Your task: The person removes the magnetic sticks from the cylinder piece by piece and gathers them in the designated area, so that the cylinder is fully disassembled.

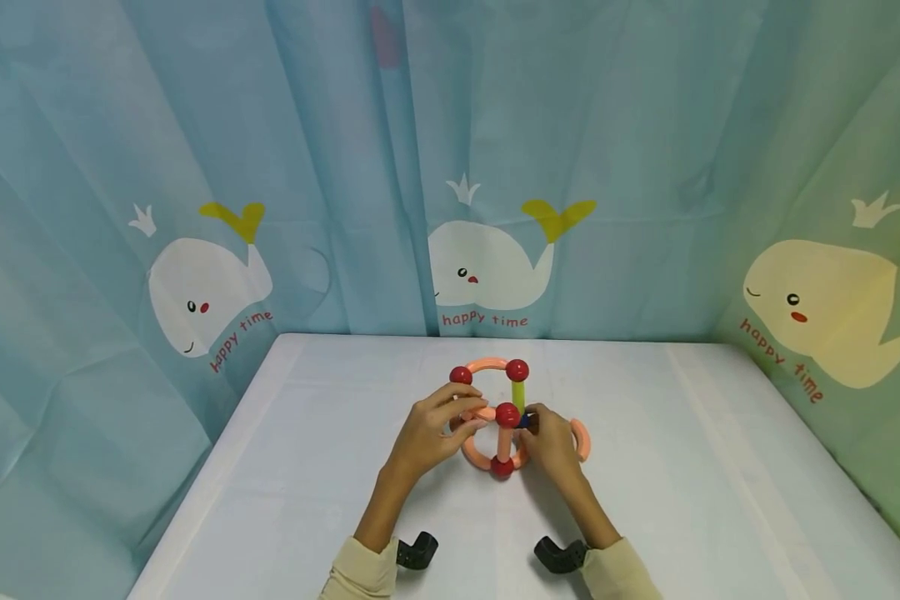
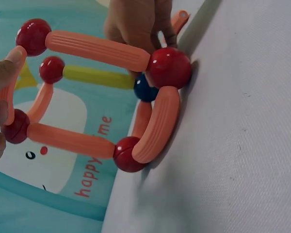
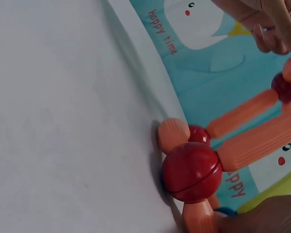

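Observation:
A frame of red balls (image 1: 507, 415), orange rods (image 2: 97, 50) and a yellow-green rod (image 1: 518, 395) stands on the white table. At its upper left, my left hand (image 1: 437, 423) pinches a curved orange rod (image 2: 10, 90) between thumb and fingers. Low on the other side, my right hand (image 1: 551, 442) grips around the blue ball (image 2: 146, 88) at the foot of the yellow-green rod; its fingertips are partly hidden. Just right of that hand is another curved orange rod (image 1: 582, 440); whether it touches the hand or the ball I cannot tell.
A pale table (image 1: 270, 483) carries the frame. Behind and at both sides hangs a blue-green curtain (image 1: 645, 167) printed with whales. Black curved mounts (image 1: 417, 552) sit at both wrists, by the beige sleeves (image 1: 362, 571).

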The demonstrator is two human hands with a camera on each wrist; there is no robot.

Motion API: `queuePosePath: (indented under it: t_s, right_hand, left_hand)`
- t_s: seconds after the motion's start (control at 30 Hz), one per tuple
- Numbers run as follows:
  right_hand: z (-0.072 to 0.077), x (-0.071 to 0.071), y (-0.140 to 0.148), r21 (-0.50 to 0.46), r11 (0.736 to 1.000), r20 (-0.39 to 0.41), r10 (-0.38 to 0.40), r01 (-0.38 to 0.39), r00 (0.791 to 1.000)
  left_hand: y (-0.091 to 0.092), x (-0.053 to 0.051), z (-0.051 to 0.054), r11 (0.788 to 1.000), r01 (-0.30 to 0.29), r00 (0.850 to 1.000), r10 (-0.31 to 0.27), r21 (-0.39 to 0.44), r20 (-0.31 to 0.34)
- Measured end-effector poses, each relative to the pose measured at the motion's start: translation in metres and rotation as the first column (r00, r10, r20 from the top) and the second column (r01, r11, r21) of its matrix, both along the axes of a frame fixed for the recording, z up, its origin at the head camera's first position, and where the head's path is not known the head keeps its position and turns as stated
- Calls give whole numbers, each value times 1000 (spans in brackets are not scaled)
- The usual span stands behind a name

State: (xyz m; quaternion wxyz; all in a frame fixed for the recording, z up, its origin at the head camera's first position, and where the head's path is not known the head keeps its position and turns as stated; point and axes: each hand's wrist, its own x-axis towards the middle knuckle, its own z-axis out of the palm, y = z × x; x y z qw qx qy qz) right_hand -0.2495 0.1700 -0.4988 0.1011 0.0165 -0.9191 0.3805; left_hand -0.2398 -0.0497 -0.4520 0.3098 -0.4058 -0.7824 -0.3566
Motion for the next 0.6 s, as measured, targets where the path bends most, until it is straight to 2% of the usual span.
queuePosePath:
  t_s: [0.1, 0.3, 0.47, 0.6]
  right_hand:
    - [-3, -6, 1, -18, 999, -17, 38, -38, 999]
    - [-6, -17, 3, -29, 996, 14, 87, -87, 996]
    - [-8, -23, 4, -50, 992, 19, 114, -113, 993]
    - [-10, -26, 4, -72, 990, -9, 124, -125, 992]
  left_hand:
    - [2, 1, -1, 1000, 5, 1000, -5, 3, -5]
    - [6, 3, -1, 1000, 14, 1000, -14, 16, -23]
    - [7, 3, 0, 1000, 8, 998, -7, 9, -65]
    - [7, 4, 2, 1000, -11, 995, 10, -9, -98]
